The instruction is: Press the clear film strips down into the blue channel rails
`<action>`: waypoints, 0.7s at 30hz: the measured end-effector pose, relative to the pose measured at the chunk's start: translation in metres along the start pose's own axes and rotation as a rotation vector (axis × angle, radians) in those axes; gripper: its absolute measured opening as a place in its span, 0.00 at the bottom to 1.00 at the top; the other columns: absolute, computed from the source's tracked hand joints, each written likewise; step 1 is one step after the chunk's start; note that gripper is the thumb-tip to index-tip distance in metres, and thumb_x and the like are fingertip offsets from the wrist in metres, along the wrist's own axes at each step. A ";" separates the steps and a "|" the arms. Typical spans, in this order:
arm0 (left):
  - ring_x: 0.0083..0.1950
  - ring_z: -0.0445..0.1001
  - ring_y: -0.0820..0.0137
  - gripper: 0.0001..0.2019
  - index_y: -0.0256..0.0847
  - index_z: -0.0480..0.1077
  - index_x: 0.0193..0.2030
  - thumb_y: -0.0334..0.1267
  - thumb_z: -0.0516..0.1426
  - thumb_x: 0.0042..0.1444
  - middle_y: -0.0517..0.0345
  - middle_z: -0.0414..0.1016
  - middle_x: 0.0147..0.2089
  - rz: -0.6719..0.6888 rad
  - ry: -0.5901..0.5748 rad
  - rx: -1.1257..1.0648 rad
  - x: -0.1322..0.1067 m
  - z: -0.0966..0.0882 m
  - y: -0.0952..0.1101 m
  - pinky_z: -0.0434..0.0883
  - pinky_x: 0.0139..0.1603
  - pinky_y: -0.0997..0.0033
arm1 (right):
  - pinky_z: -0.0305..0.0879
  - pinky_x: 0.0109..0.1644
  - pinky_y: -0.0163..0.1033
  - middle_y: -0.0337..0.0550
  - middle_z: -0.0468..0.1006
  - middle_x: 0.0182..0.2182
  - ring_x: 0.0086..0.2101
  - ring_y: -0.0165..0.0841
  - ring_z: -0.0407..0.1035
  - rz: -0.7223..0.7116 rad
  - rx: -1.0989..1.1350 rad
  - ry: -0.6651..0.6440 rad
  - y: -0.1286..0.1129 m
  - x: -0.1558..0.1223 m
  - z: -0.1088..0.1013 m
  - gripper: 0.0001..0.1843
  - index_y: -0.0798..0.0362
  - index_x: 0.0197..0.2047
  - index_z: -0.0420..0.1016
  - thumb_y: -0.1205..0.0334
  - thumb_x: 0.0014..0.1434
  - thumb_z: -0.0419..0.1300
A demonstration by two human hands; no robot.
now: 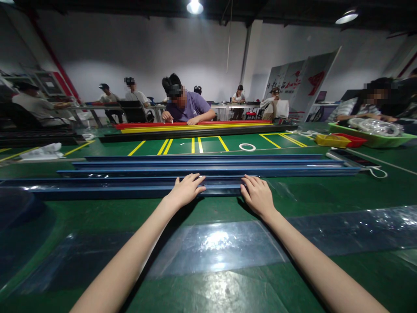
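Several long blue rails [208,167] lie side by side across the green table [228,287]. My left hand [186,189] rests on the nearest blue rail [124,188], palm down, its fingers stretched flat over the rail's top. My right hand [258,194] sits on the same rail a little to the right, fingers laid over its edge. A clear plastic sleeve [215,243] lies flat on the table between my forearms, and more of it covers the rail's right end.
A person [187,106] opposite leans over red, yellow and black rails [195,127]. A green tray [374,137] with plastic bags, and yellow and red bins [335,140], stand at the right beside another person. A white tape ring [247,147] lies mid-table. Others sit at far tables.
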State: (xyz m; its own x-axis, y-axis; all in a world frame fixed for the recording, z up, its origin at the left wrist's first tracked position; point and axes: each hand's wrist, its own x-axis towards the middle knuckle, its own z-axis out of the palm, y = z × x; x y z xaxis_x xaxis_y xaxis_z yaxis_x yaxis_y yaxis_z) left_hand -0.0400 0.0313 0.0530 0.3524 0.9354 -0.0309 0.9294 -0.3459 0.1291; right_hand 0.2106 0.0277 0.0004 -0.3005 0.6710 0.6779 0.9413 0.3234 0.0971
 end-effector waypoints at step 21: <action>0.54 0.64 0.61 0.28 0.44 0.57 0.58 0.46 0.52 0.48 0.49 0.61 0.57 -0.254 -0.184 0.058 -0.007 -0.031 -0.083 0.63 0.51 0.68 | 0.52 0.44 0.41 0.48 0.74 0.44 0.44 0.37 0.63 0.059 -0.036 0.027 0.000 0.000 -0.003 0.18 0.58 0.43 0.72 0.58 0.60 0.45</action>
State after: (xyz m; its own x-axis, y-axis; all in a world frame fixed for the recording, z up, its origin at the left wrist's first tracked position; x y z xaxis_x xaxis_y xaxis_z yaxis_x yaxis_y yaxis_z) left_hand -0.1226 0.0559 0.0738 0.1176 0.9651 -0.2340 0.9930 -0.1119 0.0374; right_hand 0.2112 0.0260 0.0025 -0.2408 0.6699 0.7023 0.9623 0.2593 0.0826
